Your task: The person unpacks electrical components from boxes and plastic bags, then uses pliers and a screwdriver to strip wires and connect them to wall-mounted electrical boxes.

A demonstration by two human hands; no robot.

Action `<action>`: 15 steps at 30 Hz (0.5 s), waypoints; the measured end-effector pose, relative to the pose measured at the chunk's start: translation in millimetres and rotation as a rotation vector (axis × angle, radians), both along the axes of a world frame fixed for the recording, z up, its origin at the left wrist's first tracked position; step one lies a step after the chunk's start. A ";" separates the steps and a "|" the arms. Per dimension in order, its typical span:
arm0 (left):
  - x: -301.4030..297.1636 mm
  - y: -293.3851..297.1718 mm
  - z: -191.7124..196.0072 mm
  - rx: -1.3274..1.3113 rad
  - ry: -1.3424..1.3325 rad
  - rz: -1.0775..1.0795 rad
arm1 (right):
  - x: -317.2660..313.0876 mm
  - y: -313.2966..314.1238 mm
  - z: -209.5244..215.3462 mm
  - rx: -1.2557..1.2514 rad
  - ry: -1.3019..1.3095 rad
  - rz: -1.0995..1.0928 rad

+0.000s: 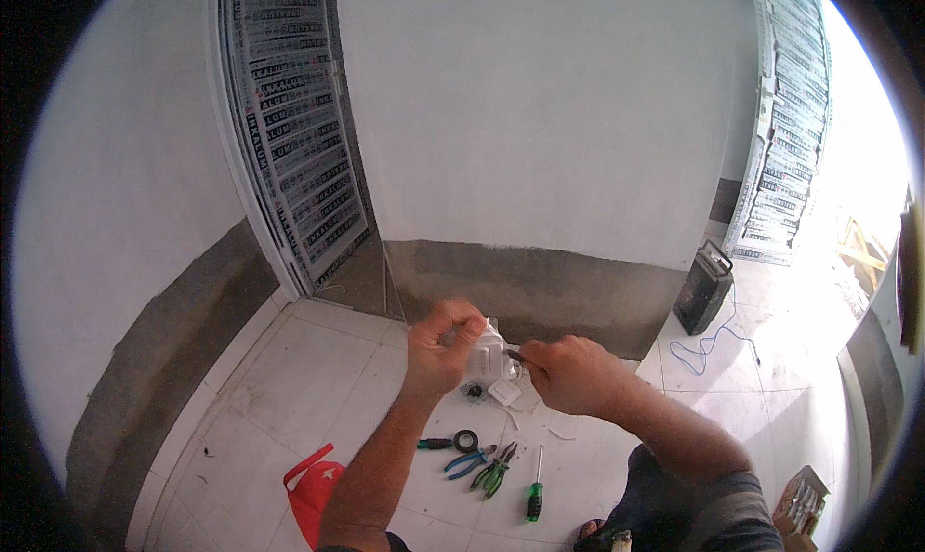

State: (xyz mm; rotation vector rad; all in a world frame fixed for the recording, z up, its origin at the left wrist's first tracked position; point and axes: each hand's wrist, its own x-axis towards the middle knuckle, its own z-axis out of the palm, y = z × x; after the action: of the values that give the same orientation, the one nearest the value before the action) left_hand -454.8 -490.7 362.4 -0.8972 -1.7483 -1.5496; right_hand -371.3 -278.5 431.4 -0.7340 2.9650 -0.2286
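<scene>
My left hand (443,348) is closed, its thumb and fingers pinching the upper edge of a white plastic piece (489,359), perhaps a box or moulded pack. To the right of that piece, my right hand (570,371) is closed around a small dark tool (515,355); its kind is hard to make out, and its tip points at the white piece. Below on the floor lie a white square plate (504,391) and a small black round part (474,390). Short white wire scraps (562,435) are scattered near them.
Nearer me lie a roll of black tape (465,441), blue-handled pliers (470,462), green-handled pliers (495,472) and a green screwdriver (535,499). A red bag (314,494) sits left, a cardboard box (802,504) right. A black speaker (702,290) with a blue cable (708,345) stands beyond.
</scene>
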 end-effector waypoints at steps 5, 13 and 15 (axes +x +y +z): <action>0.4 -21.4 51.3 0.492 -0.208 -0.054 | -11.0 33.4 -83.8 0.070 -0.337 0.335; -19.3 16.8 8.6 0.422 -0.386 -0.236 | -6.4 21.8 -8.8 -1.037 -0.154 -0.211; -13.0 28.4 10.0 0.438 -0.478 -0.286 | -7.0 18.4 -11.4 -1.070 -0.166 -0.204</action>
State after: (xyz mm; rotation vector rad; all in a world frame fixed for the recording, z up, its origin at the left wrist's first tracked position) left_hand -467.9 -462.3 372.4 -0.6021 -1.5163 -2.3746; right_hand -378.3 -260.1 420.0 -0.3955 2.5651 -1.8384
